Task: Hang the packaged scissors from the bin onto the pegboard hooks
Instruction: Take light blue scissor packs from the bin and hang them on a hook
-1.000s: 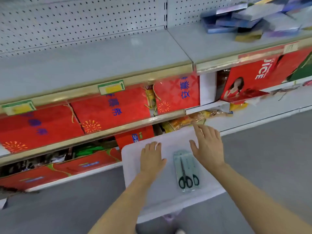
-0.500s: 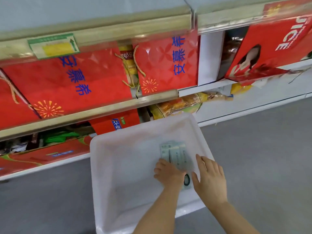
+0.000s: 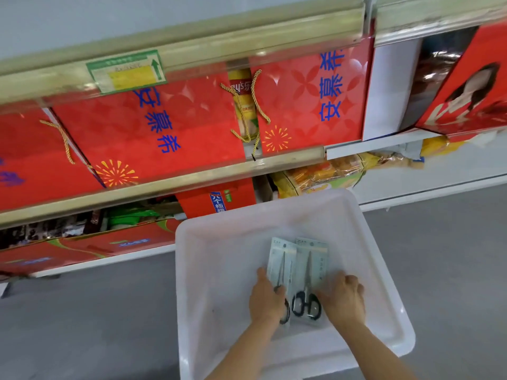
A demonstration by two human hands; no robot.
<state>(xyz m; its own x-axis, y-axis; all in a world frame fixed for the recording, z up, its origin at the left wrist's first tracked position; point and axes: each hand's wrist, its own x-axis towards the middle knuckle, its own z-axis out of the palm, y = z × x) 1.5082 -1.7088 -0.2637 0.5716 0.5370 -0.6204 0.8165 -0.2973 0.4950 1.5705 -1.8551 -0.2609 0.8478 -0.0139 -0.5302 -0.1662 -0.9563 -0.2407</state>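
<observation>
Bin: From my remote post I look down into a white plastic bin (image 3: 219, 270) standing on the grey floor (image 3: 82, 311) in front of a shop shelf.

Left pack: One packaged pair of scissors (image 3: 281, 266) lies on the bin floor, its left edge lifted a little, handles under my left hand.

Right pack: A second scissors pack (image 3: 311, 270) lies flat just beside the first, their long edges touching or overlapping; I cannot tell which.

Long axis: Both packs run lengthwise away from me, toward the shelf, nearly parallel.

Pointing: The blade tips face the shelf; the black handle loops sit at the near end. The header ends of the cards also lie at the far end.

Left hand: My left hand (image 3: 267, 298) is curled at the near left corner of the left pack, thumb on top of it, fingers hidden from view, so it seems to pinch that pack.

Right hand: My right hand (image 3: 343, 298) rests at the right edge of the right pack, fingers bent and touching the wrapper; whether they grip it, I cannot tell.

Shelf: Red gift boxes (image 3: 153, 127) with blue characters fill the tier above, behind a gold rail (image 3: 164, 185) carrying a green price tag (image 3: 127, 71).

Lower tier: Yellow snack bags (image 3: 323, 174) lie just beyond the far rim of the bin.
</observation>
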